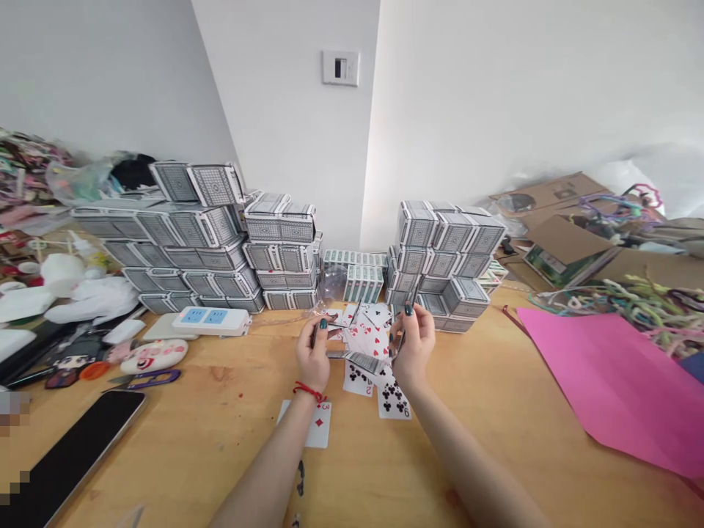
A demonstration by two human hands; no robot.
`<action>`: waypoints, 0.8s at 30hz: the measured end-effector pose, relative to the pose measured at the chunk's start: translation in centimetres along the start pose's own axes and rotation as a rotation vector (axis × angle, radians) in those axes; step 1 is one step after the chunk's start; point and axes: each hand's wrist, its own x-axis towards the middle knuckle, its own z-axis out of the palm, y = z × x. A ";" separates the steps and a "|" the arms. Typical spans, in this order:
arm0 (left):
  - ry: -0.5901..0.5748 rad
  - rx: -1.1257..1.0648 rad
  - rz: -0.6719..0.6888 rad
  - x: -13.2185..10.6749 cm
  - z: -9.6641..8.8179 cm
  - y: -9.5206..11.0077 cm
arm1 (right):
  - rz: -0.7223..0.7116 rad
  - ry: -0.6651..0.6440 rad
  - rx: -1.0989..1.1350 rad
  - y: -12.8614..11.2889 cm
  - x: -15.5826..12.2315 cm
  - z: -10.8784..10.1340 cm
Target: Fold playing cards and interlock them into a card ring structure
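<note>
My left hand [312,356], with dark green nails and a red string bracelet [309,391], is closed on a playing card seen edge-on. My right hand [413,348] pinches another card, upright and also nearly edge-on. Between my hands is a card with a grey patterned back [363,361]; whether it is joined to the held cards I cannot tell. Under and beyond them lie loose face-up cards [368,339], among them a club card [394,402] nearest me. A three of diamonds [319,425] lies partly under my left forearm.
Stacked blocks of folded cards stand at the left [214,227], centre-left [283,257] and right [451,257]. A power strip [212,320], purple-handled snips [151,378] and a phone [77,458] lie left. Pink paper [616,389] and an open carton [566,249] are right.
</note>
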 end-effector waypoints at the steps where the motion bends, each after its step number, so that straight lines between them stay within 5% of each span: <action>1: 0.013 -0.001 0.000 -0.1 0.1 0.0 | -0.026 0.021 0.010 0.0 -0.1 0.0; 10: 0.137 -0.106 -0.134 -0.1 0.7 -1.3 | -0.111 0.178 -0.005 -0.1 0.7 0.0; 24: 0.153 -0.121 -0.146 0.5 0.3 -1.3 | 0.058 0.185 -0.047 0.7 1.2 -0.1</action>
